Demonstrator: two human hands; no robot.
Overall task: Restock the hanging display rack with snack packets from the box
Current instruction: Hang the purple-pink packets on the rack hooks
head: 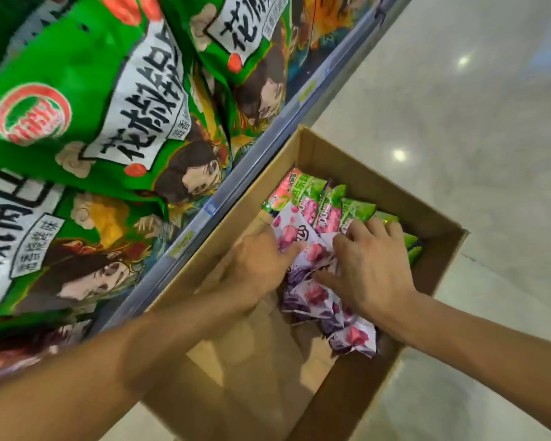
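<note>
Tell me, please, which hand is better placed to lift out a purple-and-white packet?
Probably the right hand: its fingers already spread over the purple-and-white packets in the cardboard box. The left hand touches only their near edge.

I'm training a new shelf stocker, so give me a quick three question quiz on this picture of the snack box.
1. True or false: both hands are inside the cardboard box.
2. Which packets do the left hand and right hand touch? A) the big green bags on the rack B) the purple and white packets C) nothing
3. Fill in: the green and pink packets lie at the ___ end of the box, away from the person.

Key: 1 true. 2 B. 3 far.
</note>
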